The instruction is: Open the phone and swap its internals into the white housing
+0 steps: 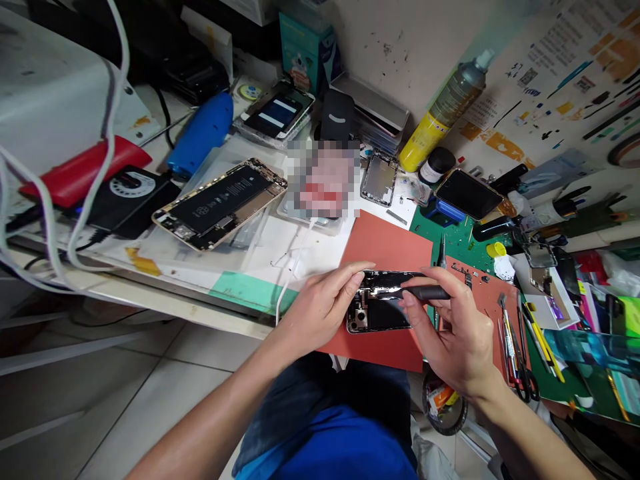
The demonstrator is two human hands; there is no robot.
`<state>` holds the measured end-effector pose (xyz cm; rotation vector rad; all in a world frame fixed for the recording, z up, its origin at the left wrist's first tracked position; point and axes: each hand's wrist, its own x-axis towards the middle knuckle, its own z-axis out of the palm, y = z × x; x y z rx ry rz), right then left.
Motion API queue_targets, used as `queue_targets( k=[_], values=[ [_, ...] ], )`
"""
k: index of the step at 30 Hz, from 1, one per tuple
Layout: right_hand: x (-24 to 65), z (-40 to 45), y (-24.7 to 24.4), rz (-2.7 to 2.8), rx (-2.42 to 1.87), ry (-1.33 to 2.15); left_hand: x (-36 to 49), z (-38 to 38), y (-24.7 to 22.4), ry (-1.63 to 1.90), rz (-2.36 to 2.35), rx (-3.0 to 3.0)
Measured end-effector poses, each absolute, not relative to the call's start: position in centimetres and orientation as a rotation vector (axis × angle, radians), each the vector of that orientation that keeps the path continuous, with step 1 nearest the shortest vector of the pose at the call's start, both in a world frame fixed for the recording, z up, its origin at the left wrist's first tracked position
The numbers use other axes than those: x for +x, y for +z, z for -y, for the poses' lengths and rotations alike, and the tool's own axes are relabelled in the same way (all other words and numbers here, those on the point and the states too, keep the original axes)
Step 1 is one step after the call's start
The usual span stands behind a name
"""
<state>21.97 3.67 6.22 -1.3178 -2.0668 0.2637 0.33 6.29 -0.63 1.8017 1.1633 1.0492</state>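
Observation:
An opened smartphone [387,315] lies on the red-brown mat [395,240] with its inside parts bare. My left hand [325,300] grips its upper left edge, thumb and fingers pressed together. Between the thumb and fingers of my right hand [453,323] is a slim black-handled tool [425,293]. This tool points left across the phone, its tip over the parts near the upper middle. The tip is too small to tell its exact kind. My right fingers partly hide the phone's right end.
Another opened phone [220,203] lies at the left, near a white cable [299,257]. A yellow spray can [425,137] stands at the back. On the right are scissors [525,383], tweezers [507,327] and a white box [555,300]. The bench's front edge [200,303] runs beside my left arm.

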Motion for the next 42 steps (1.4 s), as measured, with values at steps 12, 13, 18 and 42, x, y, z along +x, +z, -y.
queue_targets(
  k=[12,13,18,42],
  values=[
    [21.6,-3.9,6.5,2.110,-1.318,0.210,0.3,-6.2,-0.8,1.042,-1.158,1.784],
    [21.6,-3.9,6.6,2.124,-1.316,0.176,0.3,-6.3,-0.8,1.043,-1.156,1.783],
    [21.5,-4.5,7.6,2.310,-1.215,0.047,0.4,-6.3,-0.8,1.054,-1.159,1.786],
    [21.1,-6.5,9.2,2.529,-1.109,0.100,0.3,-6.4,-1.0,1.051,-1.143,1.750]
  ],
)
